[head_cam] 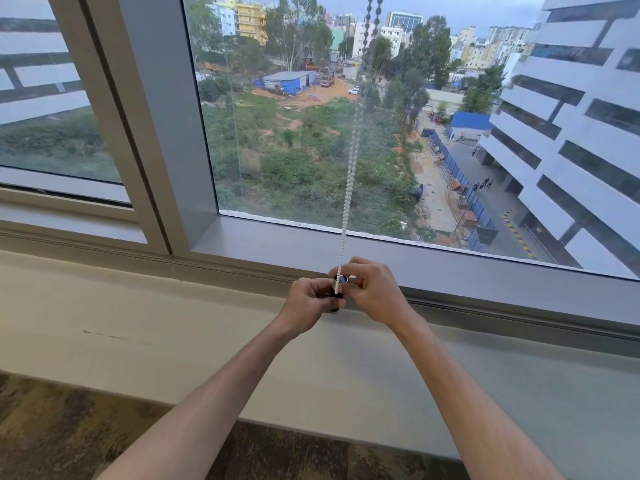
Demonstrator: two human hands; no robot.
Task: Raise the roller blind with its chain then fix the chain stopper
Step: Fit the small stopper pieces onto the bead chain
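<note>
A white bead chain (350,174) hangs in a loop from above the frame down to the window's lower rail. Its bottom end runs into a small dark chain stopper (337,289) that sits between my two hands. My left hand (306,303) grips the stopper's left side with curled fingers. My right hand (372,292) pinches the stopper and the chain's lowest beads from the right. My fingers hide most of the stopper. The roller blind itself is out of view above the frame.
A grey window frame (485,271) runs across behind my hands, with a thick vertical mullion (162,133) at the left. A pale sill ledge (173,323) lies under my forearms. Patterned carpet (52,427) shows below.
</note>
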